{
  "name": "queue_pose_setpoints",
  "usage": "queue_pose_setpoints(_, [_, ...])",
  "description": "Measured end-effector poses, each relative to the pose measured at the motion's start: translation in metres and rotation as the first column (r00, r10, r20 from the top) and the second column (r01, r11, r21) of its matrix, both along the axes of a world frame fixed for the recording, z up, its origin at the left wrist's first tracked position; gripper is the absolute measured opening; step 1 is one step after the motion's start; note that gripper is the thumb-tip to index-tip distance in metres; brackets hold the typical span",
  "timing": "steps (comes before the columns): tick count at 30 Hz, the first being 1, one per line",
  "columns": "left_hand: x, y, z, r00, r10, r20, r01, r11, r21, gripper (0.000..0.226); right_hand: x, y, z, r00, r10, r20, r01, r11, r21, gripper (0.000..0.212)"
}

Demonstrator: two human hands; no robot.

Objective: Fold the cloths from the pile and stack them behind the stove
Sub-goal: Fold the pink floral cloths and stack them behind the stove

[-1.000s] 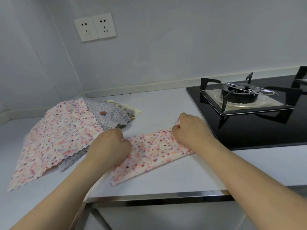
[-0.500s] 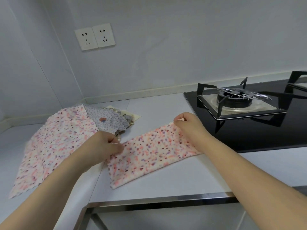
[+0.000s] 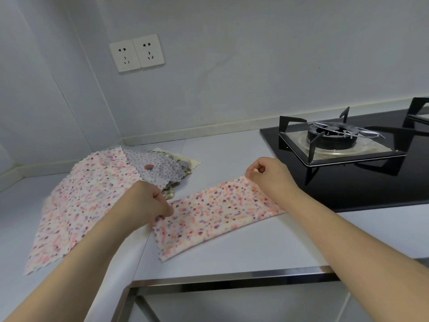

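A pink speckled cloth point(image 3: 216, 212), folded into a long strip, lies on the white counter point(image 3: 232, 154) left of the black gas stove point(image 3: 352, 159). My left hand point(image 3: 148, 203) pinches the strip's near-left corner. My right hand point(image 3: 269, 177) pinches its far-right corner, beside the stove's edge. The pile point(image 3: 97, 189) sits to the left: a large pink speckled cloth on top, a grey dotted cloth point(image 3: 157, 168) and a cream cloth under it.
A double wall socket point(image 3: 137, 54) is above the pile. The counter's steel front edge point(image 3: 232, 275) runs below the strip. A strip of counter runs between the stove's back and the wall. The wall corner is at the left.
Both hands have spread apart and moved a little away from me, drawing the folded strip out longer and flatter. The view has tilted down slightly.
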State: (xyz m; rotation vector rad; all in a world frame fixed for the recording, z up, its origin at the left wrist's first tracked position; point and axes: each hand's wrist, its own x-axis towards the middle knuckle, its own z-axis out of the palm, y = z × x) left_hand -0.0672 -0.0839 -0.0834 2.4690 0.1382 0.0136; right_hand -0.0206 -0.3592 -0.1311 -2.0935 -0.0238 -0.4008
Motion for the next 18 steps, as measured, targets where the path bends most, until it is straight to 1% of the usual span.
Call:
queue_pose_setpoints(2, [-0.001, -0.001, 0.000, 1.000, 0.001, -0.002, -0.001, 1.000, -0.013, 0.020, 0.000, 0.002, 0.004, 1.000, 0.000, -0.008, -0.001, 0.997, -0.073, 0.009])
queue_pose_setpoints(3, [-0.001, -0.002, 0.000, 1.000, 0.000, -0.001, 0.000, 1.000, -0.024, 0.022, -0.001, 0.004, 0.008, 1.000, -0.006, -0.004, 0.005, 0.980, -0.201, 0.008])
queue_pose_setpoints(4, [-0.001, -0.002, -0.001, 1.000, -0.005, -0.005, 0.005, 0.999, -0.036, 0.024, -0.003, 0.005, 0.013, 0.999, -0.030, 0.027, 0.038, 0.916, -0.400, 0.012])
queue_pose_setpoints(5, [-0.001, -0.003, -0.001, 1.000, -0.008, -0.014, 0.008, 0.999, -0.047, 0.023, -0.007, 0.009, 0.019, 0.995, -0.063, 0.075, 0.095, 0.809, -0.581, 0.021])
queue_pose_setpoints(6, [0.000, -0.004, 0.000, 1.000, -0.008, -0.023, 0.007, 0.999, -0.052, 0.023, -0.014, 0.015, 0.024, 0.987, -0.085, 0.139, 0.158, 0.714, -0.682, 0.029])
queue_pose_setpoints(7, [0.000, -0.004, 0.001, 0.999, -0.009, -0.033, 0.007, 0.998, -0.062, 0.024, -0.023, 0.025, 0.031, 0.978, -0.093, 0.186, 0.200, 0.664, -0.721, 0.036])
queue_pose_setpoints(8, [0.000, -0.005, 0.002, 0.999, -0.008, -0.044, 0.004, 0.997, -0.082, 0.026, -0.035, 0.037, 0.036, 0.980, -0.085, 0.183, 0.193, 0.653, -0.732, 0.040])
queue_pose_setpoints(9, [0.000, -0.005, 0.003, 0.998, -0.010, -0.057, 0.003, 0.994, -0.111, 0.025, -0.045, 0.051, 0.038, 0.991, -0.066, 0.120, 0.133, 0.668, -0.732, 0.045])
queue_pose_setpoints(10, [0.000, -0.006, 0.004, 0.998, -0.015, -0.066, 0.006, 0.990, -0.140, 0.021, -0.054, 0.063, 0.034, 0.999, -0.047, 0.011, 0.040, 0.684, -0.728, 0.052])
queue_pose_setpoints(12, [-0.001, -0.005, 0.005, 0.995, -0.041, -0.087, 0.027, 0.987, -0.159, 0.018, -0.068, 0.081, 0.020, 0.973, -0.062, -0.224, -0.132, 0.644, -0.754, 0.069])
queue_pose_setpoints(13, [-0.002, -0.003, 0.005, 0.994, -0.058, -0.091, 0.044, 0.987, -0.155, 0.020, -0.071, 0.083, 0.012, 0.954, -0.077, -0.291, -0.183, 0.620, -0.763, 0.076])
queue_pose_setpoints(15, [-0.003, 0.000, 0.003, 0.994, -0.069, -0.081, 0.056, 0.987, -0.150, 0.025, -0.072, 0.077, 0.003, 0.930, -0.065, -0.361, -0.243, 0.630, -0.738, 0.084])
queue_pose_setpoints(18, [-0.004, 0.004, 0.002, 0.998, -0.043, -0.046, 0.033, 0.981, -0.192, 0.014, -0.067, 0.067, 0.002, 0.911, -0.011, -0.411, -0.313, 0.631, -0.710, 0.087])
